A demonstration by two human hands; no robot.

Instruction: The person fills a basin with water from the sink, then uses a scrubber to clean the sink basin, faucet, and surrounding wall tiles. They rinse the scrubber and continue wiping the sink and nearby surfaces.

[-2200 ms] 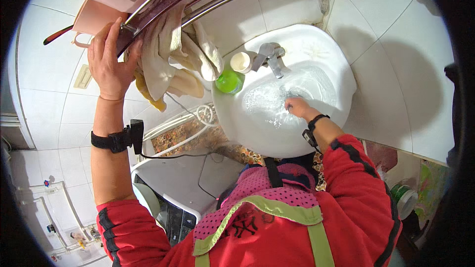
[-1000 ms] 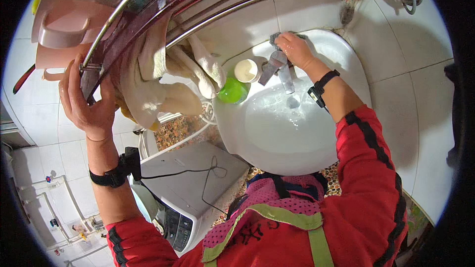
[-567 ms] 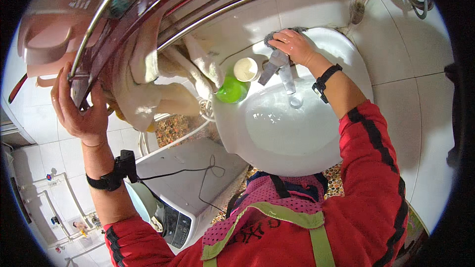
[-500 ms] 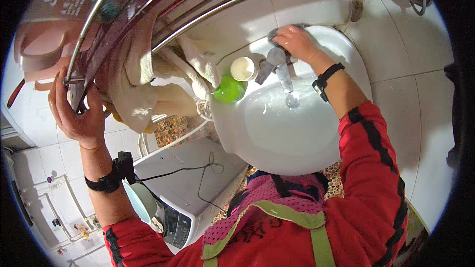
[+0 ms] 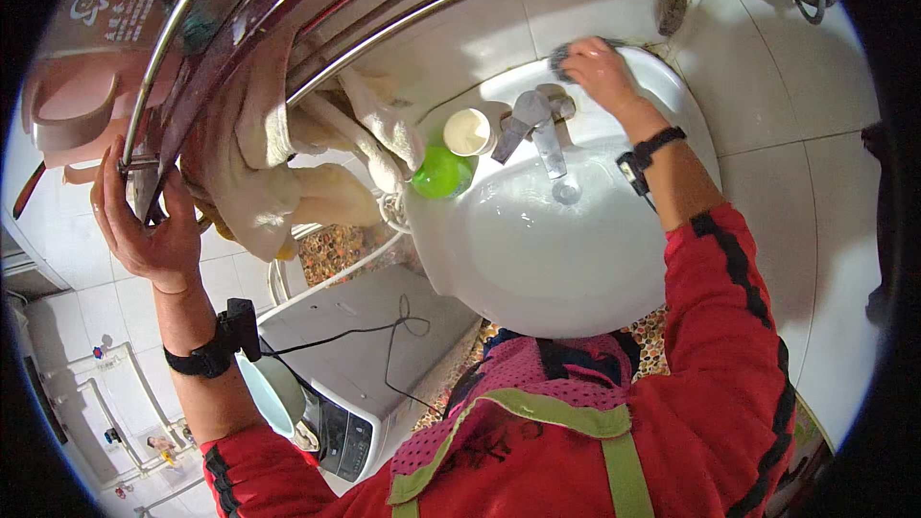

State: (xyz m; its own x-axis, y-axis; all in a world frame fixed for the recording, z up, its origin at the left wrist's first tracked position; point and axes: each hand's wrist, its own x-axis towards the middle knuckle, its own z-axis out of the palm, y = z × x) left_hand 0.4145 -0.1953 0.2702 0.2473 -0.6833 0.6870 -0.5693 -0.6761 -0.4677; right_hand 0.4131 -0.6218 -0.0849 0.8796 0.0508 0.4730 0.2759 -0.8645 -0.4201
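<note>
My right hand [image 5: 600, 72] presses a dark grey cloth [image 5: 561, 61] onto the back rim of the white washbasin [image 5: 693, 110], to the right of the tap. Its fingers are closed over the cloth and hide much of it. The grey metal tap [image 5: 548, 144] points down into the basin. At the far left, my left hand [image 5: 153, 240] is wrapped round the end of a metal rail [image 5: 158, 86] by a dark red shelf edge [image 5: 206, 67]. A white tub [image 5: 467, 132] and a green bottle [image 5: 441, 173] stand on the basin's left rim.
Pale towels [image 5: 264, 182] hang from the rack between my hands. A long rail [image 5: 413, 34] crosses above the basin. Below left stands a white washing machine [image 5: 345, 317] with a black cable on it and a pale blue basin [image 5: 273, 393] beside it. Pipes [image 5: 134, 393] run along the tiled wall.
My right hand has slid a little to the right along the basin's back rim with the cloth. My left hand keeps its hold on the rail.
</note>
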